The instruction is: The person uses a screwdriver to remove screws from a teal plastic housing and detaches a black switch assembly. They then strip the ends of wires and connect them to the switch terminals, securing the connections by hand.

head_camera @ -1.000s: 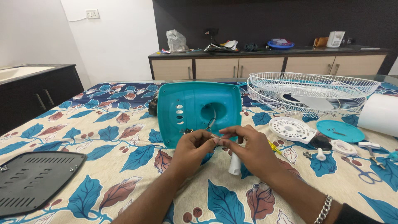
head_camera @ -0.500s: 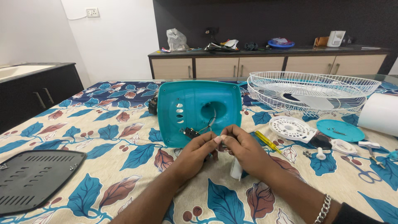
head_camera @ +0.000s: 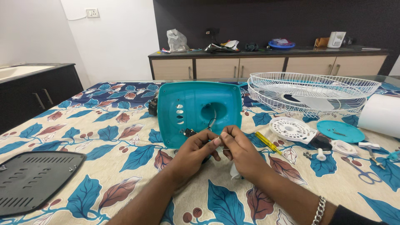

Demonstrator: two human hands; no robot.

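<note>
The room was brightly and evenly lit from overhead, with soft, faint shadows under the hands (head_camera: 221, 150) on the tablecloth (head_camera: 125, 166). The white wall (head_camera: 116, 41) looked slightly washed out. Focus was sharp throughout; wide-angle distortion stretched the edges.

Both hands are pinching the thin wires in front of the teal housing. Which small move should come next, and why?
Probably steady the wire ends and bring them together: the left hand and right hand meet fingertip to fingertip on thin wires trailing from the hole in the teal housing. The yellow screwdriver lies unused beside them.
</note>
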